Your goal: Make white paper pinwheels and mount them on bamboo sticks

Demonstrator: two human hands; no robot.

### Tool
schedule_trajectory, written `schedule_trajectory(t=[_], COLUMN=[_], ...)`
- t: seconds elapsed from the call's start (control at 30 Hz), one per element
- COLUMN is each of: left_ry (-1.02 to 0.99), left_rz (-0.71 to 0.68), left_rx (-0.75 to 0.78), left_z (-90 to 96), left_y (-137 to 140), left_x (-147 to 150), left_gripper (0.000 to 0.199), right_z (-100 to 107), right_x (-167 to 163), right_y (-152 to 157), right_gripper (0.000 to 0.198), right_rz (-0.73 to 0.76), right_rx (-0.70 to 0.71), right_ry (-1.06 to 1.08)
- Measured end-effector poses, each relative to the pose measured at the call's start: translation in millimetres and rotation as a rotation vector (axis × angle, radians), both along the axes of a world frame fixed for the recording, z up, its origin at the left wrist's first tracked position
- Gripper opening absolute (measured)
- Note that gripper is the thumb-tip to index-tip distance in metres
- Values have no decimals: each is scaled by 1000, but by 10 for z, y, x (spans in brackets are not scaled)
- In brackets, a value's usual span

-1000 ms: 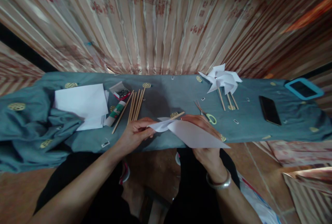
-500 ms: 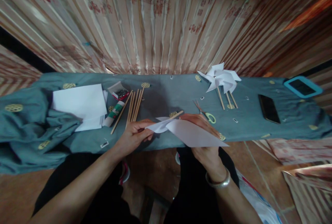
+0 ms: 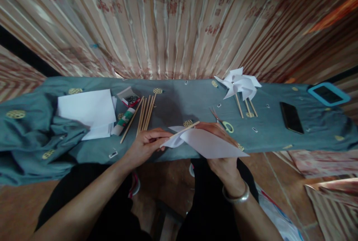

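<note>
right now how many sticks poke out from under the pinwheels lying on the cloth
3, side by side on the near side of the pinwheels: left stick, middle stick, right stick. The pinwheels overlap, so more may be hidden.

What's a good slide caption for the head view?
Left hand and right hand hold bent white paper and a pale stick; scissors and paper pinwheels lie on the cloth.
</note>
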State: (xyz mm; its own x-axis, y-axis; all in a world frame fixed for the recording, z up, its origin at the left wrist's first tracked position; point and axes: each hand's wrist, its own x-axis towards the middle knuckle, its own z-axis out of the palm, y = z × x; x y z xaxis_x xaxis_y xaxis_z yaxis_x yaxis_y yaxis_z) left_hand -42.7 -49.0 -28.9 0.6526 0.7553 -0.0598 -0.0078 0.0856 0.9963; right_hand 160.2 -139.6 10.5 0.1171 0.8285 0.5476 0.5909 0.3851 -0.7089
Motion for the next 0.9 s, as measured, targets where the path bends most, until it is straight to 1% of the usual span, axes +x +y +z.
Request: schedule_trajectory(t=[0.17,0.33,0.63,0.9], left_ry=[35,27,40,30], left_rz=[-9,10,-10,-5], left_rx=[34,59,58,58], left_z=[33,19,10,-1], left_y=[7,12,20,26], left_x=[-3,-12,-29,-37], left_gripper=[14,19,22,25], right_z=[-11,-34,-10,0], right_x=[-1,8,-1,-3], right_y=[3,7,1,1], right_gripper=[25,25,25,23], right_rz=[4,-7,-2,-11], right_rx=[12,21,35,6], right_ry=[21,22,24,31])
